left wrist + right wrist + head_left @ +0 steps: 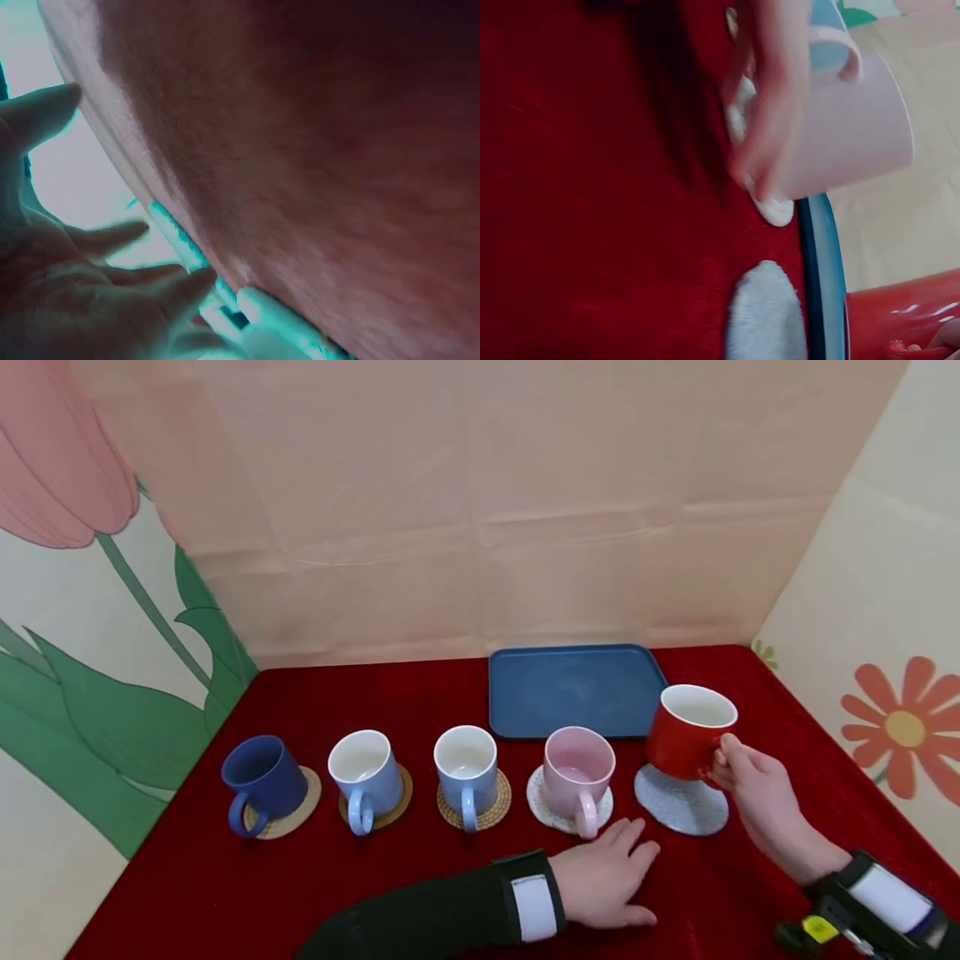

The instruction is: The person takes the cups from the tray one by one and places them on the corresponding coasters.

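Observation:
My right hand (765, 797) pinches the handle of a red mug (682, 739) with a white inside. The mug appears raised over a grey round coaster (682, 806), with its base near the coaster's far edge. In the right wrist view, part of the red mug (900, 311) shows at the lower right. Fingers spread, my left hand (607, 872) is low over the red cloth, just in front of a pink mug (562, 781) on a pale patterned coaster (536, 797). It holds nothing. The left wrist view shows the left hand (90, 307) with fingers extended.
A blue tray (573, 689) lies behind the pink and red mugs. Leftward stand two light blue mugs, one (480, 781) on a woven coaster (502, 802), the other (375, 781) on a brown coaster (405, 793), then a dark blue mug (273, 785) on a beige coaster (307, 802).

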